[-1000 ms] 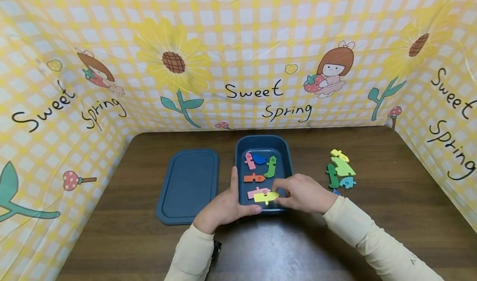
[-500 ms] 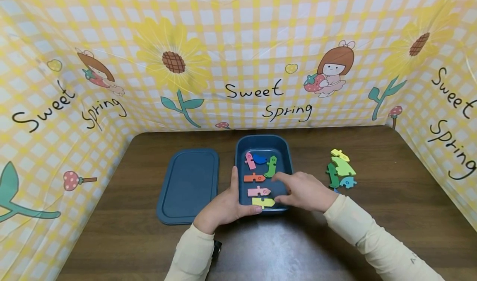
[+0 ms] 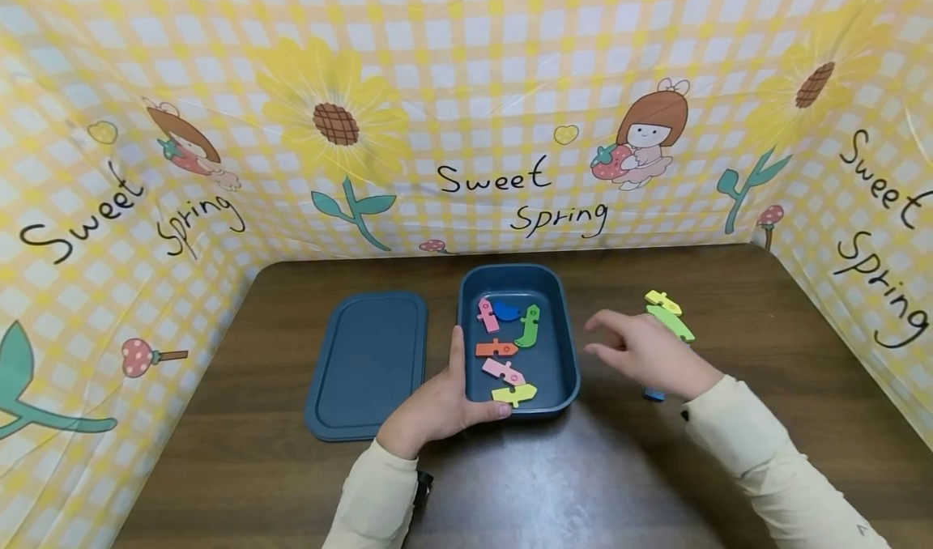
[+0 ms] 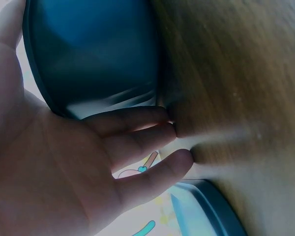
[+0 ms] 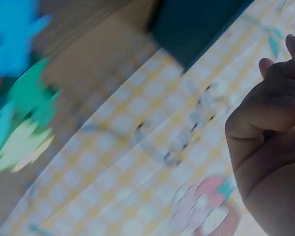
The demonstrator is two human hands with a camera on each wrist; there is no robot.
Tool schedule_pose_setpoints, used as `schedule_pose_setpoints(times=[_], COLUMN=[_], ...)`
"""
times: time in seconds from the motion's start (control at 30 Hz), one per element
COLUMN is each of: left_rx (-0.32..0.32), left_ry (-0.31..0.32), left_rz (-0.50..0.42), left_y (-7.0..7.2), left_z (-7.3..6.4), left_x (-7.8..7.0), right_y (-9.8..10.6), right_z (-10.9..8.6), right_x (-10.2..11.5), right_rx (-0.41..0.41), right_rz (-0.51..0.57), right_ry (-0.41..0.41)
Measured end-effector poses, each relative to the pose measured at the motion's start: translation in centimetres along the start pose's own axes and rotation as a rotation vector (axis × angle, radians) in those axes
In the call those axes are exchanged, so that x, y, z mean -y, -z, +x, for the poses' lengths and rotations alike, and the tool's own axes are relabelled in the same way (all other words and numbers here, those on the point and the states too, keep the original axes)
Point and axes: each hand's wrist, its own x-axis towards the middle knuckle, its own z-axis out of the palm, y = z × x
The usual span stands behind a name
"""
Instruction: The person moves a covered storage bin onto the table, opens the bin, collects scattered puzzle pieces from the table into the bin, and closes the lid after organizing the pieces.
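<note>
In the head view a dark blue rectangular box (image 3: pixel 559 363) holds several flat notched puzzle pieces: yellow (image 3: pixel 514 394), two pink (image 3: pixel 503 372), orange (image 3: pixel 496 348), green (image 3: pixel 529 328) and blue (image 3: pixel 507 312). My left hand (image 3: pixel 440 407) rests against the box's near left corner, its thumb along the front edge and straight fingers along the outer wall. Between the box and a loose pile on the right, my right hand (image 3: pixel 649 356) hovers with fingers loosely bent and nothing in them. It partly covers that pile.
The pile shows a yellow piece (image 3: pixel 663 302), a light green piece (image 3: pixel 670 323) and a blue piece (image 3: pixel 653 395). Left of the box lies a flat dark blue lid (image 3: pixel 372 363). Patterned yellow cloth (image 3: pixel 481 128) walls the wooden table (image 3: pixel 240 419).
My right hand let go of the yellow piece inside the box, then moved right, out towards the pile. The near pink piece has turned slightly. The left hand stays at the box.
</note>
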Motion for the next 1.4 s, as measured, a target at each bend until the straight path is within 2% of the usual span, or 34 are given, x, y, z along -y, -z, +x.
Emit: schedule_pose_setpoints(times=[0.07,0.17,0.33,0.5,0.9,1.07,1.27,1.4], left_rx=[-0.001,-0.001,-0.001,-0.005,-0.002,0.0,-0.002,-0.002], left_ry=[0.005,0.017,0.025,0.034,0.037,0.03,0.023,0.025], left_rz=[0.004,0.01,0.015,0.016,0.012,0.011,0.008,0.013], left_y=[0.0,0.0,0.0,0.0,-0.1,-0.2,-0.2,-0.2], left_z=[0.0,0.1,0.1,0.2,0.2,0.3,0.3,0.3], left_x=[0.0,0.0,0.2,0.3,0.3,0.2,0.3,0.3], right_y=[0.8,1.7,1.9,0.8,-0.9,-1.3,-1.9,-1.8], right_z=[-0.8,-2.1,-4.0,-5.1,-5.8,-6.1,-6.9,-7.1], right_x=[-1.4,-3.9,-7.3,-8.9,-8.9,-8.2,-7.0,-6.8], right_rx=[-0.038,-0.04,0.048,0.113,0.16,0.175,0.205,0.176], right_rz=[-0.032,-0.075,-0.121,-0.096,-0.062,-0.073,-0.029,-0.038], right_ry=[-0.008,-0.041,-0.111,-0.16,-0.22,-0.213,-0.197,-0.16])
